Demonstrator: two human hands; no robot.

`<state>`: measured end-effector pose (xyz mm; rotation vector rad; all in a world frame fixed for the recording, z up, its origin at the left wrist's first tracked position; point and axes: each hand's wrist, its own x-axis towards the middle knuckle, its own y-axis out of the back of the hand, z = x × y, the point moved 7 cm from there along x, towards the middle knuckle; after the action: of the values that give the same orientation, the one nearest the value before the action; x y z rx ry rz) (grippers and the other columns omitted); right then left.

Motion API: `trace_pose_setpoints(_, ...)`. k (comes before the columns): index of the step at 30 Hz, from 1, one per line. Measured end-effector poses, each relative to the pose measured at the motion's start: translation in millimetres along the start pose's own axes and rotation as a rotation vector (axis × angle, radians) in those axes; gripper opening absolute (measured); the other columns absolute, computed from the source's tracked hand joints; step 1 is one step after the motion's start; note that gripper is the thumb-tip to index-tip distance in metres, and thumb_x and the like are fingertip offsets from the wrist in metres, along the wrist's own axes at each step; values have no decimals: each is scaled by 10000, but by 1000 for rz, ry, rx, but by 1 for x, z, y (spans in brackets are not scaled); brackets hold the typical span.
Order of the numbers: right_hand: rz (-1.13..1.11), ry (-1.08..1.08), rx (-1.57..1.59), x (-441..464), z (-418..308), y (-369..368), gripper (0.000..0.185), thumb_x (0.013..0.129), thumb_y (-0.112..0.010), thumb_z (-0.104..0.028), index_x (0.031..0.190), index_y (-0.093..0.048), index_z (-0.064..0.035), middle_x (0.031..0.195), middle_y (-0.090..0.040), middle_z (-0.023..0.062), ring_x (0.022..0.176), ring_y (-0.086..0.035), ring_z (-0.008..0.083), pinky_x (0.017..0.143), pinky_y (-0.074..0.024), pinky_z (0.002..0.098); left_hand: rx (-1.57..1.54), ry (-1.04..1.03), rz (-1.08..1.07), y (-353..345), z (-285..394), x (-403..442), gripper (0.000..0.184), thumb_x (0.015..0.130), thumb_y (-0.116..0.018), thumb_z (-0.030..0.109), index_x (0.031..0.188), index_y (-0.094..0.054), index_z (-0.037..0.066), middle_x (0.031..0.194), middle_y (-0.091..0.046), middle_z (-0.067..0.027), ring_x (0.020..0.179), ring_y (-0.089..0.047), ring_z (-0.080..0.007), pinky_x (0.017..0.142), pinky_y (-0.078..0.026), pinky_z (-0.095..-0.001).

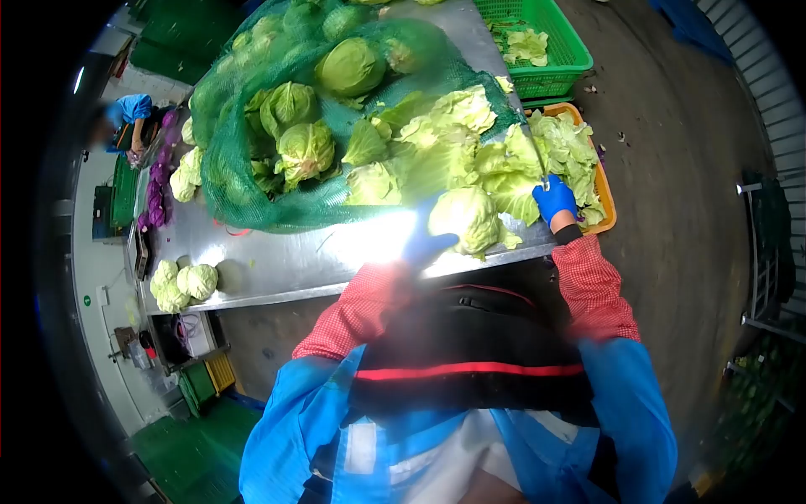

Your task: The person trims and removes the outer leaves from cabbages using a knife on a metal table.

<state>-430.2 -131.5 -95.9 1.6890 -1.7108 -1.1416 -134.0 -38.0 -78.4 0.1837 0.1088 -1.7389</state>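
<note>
My left hand (426,239), in a blue glove and blurred by glare, lies against the left side of a pale green cabbage head (464,220) near the table's front edge. To its right, my right hand (555,200), also gloved in blue, is closed round the handle of a knife (539,155). The thin blade points up and away over loose leaves. Cut outer leaves (506,175) spread behind and beside the head. A green mesh sack (227,189) lies open to the left, with several untrimmed cabbages (350,67) in and on it.
An orange crate (606,202) of leaves stands at the table's right edge, below a green crate (550,82). Several trimmed cabbages (198,281) and purple ones (157,189) sit on the metal table (285,269) at left. Another person (134,109) in blue is at far left.
</note>
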Motion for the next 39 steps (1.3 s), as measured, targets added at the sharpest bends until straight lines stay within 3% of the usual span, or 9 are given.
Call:
trace_pose_setpoints(5,185,152,150,-25,-70,44,564,844,-633,-451,1269,-518,-98,1035,-660,219,918,-639,401,764,-507,463,-500,248,58,-10,28,-24,761,830,-737,184,1452,-310,85,1332,-499,-152,1140,-569,-278,938,-503,-404)
trace_pose_setpoints(11,-124,255,113,-91,-111,18,942,780,-671,-585,1494,-264,-124,1231,-585,259,1077,-601,398,894,-482,417,-591,716,265,-46,21,-21,626,847,-713,400,1279,-425,50,1135,-553,-162,917,-648,-306,664,-587,-416)
trace_pose_setpoints(15,-406,186,186,-53,-83,22,893,755,-690,-589,1454,-367,-136,1265,-572,240,1111,-590,383,910,-475,413,358,238,144,-20,50,3,698,667,-860,400,1161,-517,44,1145,-535,-151,982,-637,-296,760,-550,-373)
trace_pose_setpoints(17,-333,354,266,-37,-72,23,794,795,-670,-552,1430,-411,-151,1257,-581,231,1099,-599,369,915,-477,400,904,-536,191,-34,111,2,808,579,-893,330,1231,-509,48,1172,-526,-201,1099,-557,-330,895,-485,-420)
trace_pose_setpoints(20,-268,486,261,-31,-74,32,642,865,-608,-491,1398,-452,-169,1228,-602,211,1072,-607,374,907,-486,397,823,-611,-33,-57,137,43,908,551,-870,309,1330,-468,73,1214,-517,-227,1120,-483,-380,967,-420,-470)
trace_pose_setpoints(24,56,344,32,-61,-80,64,330,932,-506,-307,1207,-587,-141,1115,-636,200,896,-643,398,771,-531,450,857,-311,-18,-67,126,66,1017,489,-912,359,1333,-451,31,1213,-482,-211,1153,-465,-370,987,-410,-449)
trace_pose_setpoints(30,87,193,-229,-111,-59,56,178,926,-521,-241,1014,-613,-117,921,-647,153,682,-637,369,604,-510,480,1014,-254,92,-89,132,68,988,461,-904,429,1248,-492,-4,1150,-496,-219,1058,-486,-373,934,-430,-451)
trace_pose_setpoints(36,183,52,-387,-72,-39,39,189,924,-522,-276,944,-598,-104,893,-657,161,708,-647,369,621,-520,481,1009,-77,108,-101,125,71,997,449,-904,434,1242,-479,4,1145,-498,-208,1068,-479,-378,929,-427,-466)
trace_pose_setpoints(39,93,36,-238,-42,-28,55,227,942,-497,-297,985,-595,-97,918,-668,166,757,-650,386,666,-521,492,1008,-229,163,-103,118,56,1127,462,-866,553,1289,-429,-76,1172,-439,-279,1097,-473,-392,937,-444,-419)
